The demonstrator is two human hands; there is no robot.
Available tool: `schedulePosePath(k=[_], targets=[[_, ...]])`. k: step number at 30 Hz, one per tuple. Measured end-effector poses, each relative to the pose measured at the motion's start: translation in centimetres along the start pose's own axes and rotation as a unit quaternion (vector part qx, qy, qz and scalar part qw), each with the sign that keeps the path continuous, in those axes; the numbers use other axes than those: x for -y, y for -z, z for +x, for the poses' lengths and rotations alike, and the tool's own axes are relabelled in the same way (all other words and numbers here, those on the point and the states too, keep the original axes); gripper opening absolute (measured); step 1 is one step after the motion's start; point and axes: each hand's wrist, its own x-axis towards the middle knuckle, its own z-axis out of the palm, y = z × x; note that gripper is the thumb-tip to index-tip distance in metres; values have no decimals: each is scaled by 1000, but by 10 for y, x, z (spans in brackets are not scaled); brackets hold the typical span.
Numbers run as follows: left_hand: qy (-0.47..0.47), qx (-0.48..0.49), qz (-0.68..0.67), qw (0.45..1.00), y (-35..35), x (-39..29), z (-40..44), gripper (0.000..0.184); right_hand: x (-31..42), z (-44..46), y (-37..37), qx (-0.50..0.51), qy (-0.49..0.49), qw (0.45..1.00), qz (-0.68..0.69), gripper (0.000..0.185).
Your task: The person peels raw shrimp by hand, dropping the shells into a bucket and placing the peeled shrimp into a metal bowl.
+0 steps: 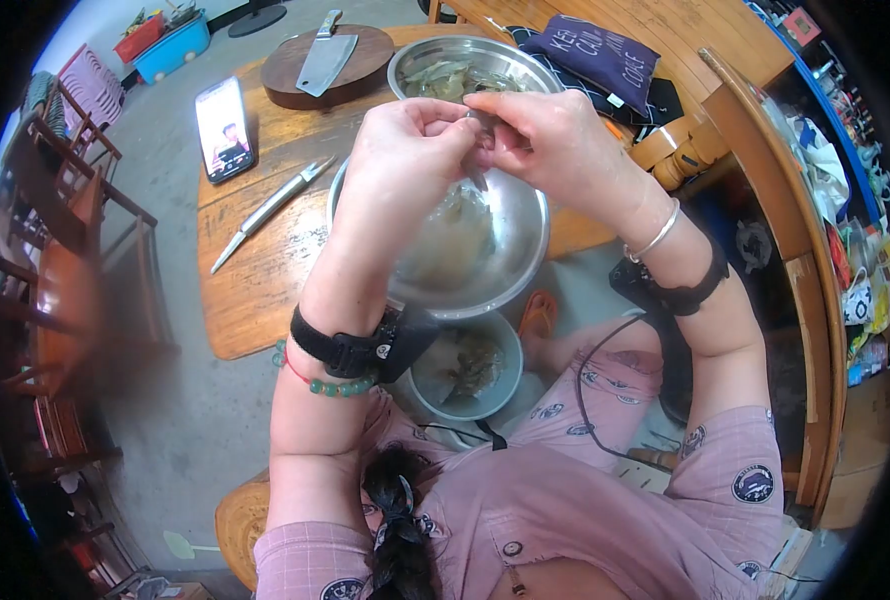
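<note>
My left hand [405, 150] and my right hand [555, 130] meet over a large metal bowl [525, 250]. Between them, pinched by the fingers of both, is a small greyish shrimp [479, 178], mostly hidden. Cloudy liquid and pale pieces lie in the bowl below. Just beyond stands a second metal bowl [535, 62] with several raw, unpeeled shrimp [455, 75]. Under the table edge, between my legs, a light bucket [514, 365] holds a heap of what look like shrimp shells and heads [473, 372].
On the wooden table [265, 320] are a folding knife-like tool [270, 212], a lit phone [226, 130], and a cleaver [327, 65] on a round chopping board [280, 75]. A dark blue pouch [590, 60] lies at the back right. Wooden chairs [70, 230] stand left.
</note>
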Motion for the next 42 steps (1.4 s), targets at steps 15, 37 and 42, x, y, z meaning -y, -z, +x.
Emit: schedulePosePath(k=[15,37,42], targets=[[0,17,-28,999,2,6,4,21,-6,2,0,0,1,1000,29,20],[21,23,-2,1000,-5,2,-2,21,-13,0,1,6,-10,1000,18,15],[8,38,-37,999,-3,0,0,21,-12,-1,9,3,-79,994,76,19]])
